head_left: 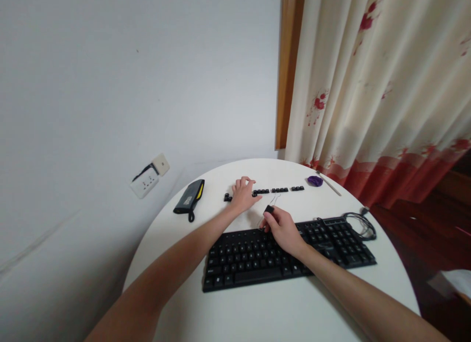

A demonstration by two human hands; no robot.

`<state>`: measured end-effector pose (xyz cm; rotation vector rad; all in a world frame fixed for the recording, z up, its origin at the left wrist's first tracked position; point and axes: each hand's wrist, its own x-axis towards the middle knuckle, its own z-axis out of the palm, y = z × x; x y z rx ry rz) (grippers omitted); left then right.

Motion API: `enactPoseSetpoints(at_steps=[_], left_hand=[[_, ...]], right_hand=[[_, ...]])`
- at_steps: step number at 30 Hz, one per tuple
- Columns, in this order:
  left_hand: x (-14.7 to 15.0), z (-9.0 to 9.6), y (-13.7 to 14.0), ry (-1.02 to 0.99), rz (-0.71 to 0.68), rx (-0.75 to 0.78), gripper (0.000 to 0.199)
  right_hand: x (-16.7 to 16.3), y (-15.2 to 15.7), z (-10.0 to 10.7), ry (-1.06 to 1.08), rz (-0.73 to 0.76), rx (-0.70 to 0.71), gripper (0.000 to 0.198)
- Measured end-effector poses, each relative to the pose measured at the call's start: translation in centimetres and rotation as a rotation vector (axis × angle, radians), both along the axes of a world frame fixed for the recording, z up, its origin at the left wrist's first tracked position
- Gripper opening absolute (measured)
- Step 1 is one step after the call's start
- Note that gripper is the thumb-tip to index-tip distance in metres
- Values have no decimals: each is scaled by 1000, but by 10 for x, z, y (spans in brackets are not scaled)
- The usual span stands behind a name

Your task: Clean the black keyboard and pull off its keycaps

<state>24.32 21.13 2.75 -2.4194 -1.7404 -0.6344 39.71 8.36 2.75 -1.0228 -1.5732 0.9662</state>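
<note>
My right hand [281,227] is closed on a keycap puller [269,209] with a black handle, its thin wire loops pointing away over the white tabletop. That hand is just above the back edge of a black keyboard [253,258]. Farther off, my left hand [243,196] reaches over a row of loose black keycaps [279,190], thumb and index finger apart. One keycap [254,194] shows between that thumb and index finger; whether they touch it I cannot tell. Two or so more keycaps [227,197] lie left of the hand, partly hidden by it.
A grey zip pouch [190,197] with a black strap lies at the table's left. Back right are a crumpled purple item [315,181] and a thin brush-like stick [329,183]. The keyboard's coiled cable [362,226] rests at right. A wall and curtain [331,111] border the round table [176,263].
</note>
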Motion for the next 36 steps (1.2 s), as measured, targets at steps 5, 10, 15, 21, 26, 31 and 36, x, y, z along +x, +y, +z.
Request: enactPoseSetpoints(at_steps=[5,10,15,21,26,31,36], left_hand=[[0,-1,-1,-4,-7,10,58],[0,6,-2,-18,0,-2,55],[-11,27,-14,-87,42,-29,39],[-31,45,-85,-55,-229,-287,31],[-33,46,-160,-86,-407,-424,49],[-26,41,-189,-57,-479,-464,95],[-23,36,-189,-46,-461,-420,90]], right_hand=[[0,0,0,-14,-9,4,30],[0,-1,1,-3,-7,-5,29],[3,0,7,-41,-73,29,31],[12,8,9,-38,-133,40,28],[19,13,9,-42,-159,60,24],[22,13,10,-55,-163,63,23],[22,12,11,-65,-149,51,24]])
